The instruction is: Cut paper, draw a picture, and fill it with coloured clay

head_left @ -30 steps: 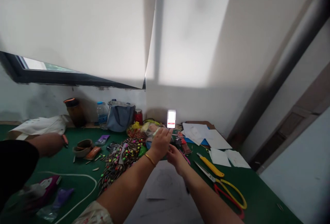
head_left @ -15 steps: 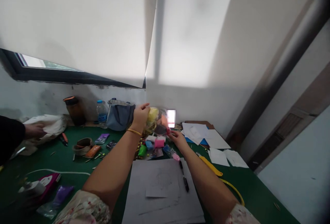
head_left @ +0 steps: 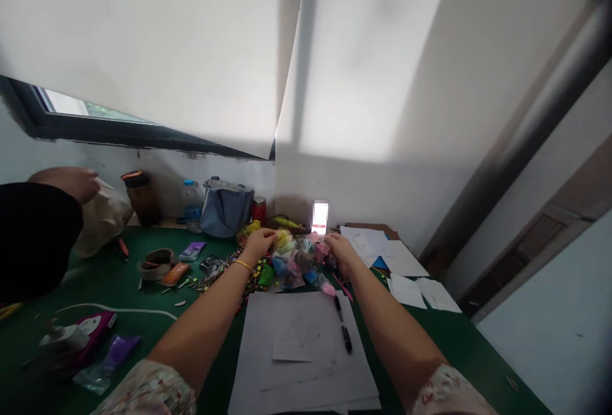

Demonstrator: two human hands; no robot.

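Observation:
Over the far middle of the table, my left hand and my right hand pinch opposite sides of a clear plastic bag. Yellow and pink stuff shows through the plastic. Below and behind the bag lies a pile of small coloured packets, with a green one near my left hand. A pink-ended packet sits below my right hand. Between my forearms are a stack of white paper with a faint pencil sketch and a black pen.
A lit phone stands at the back. Along the wall are a blue bag, a water bottle, a brown bottle and a red can. Another person's hand holds a pale cloth bag at left. Loose papers lie right.
My left hand has come down and the plastic bag is now spread between both hands. My right hand has shifted slightly right. The other person's hand has risen with the cloth bag.

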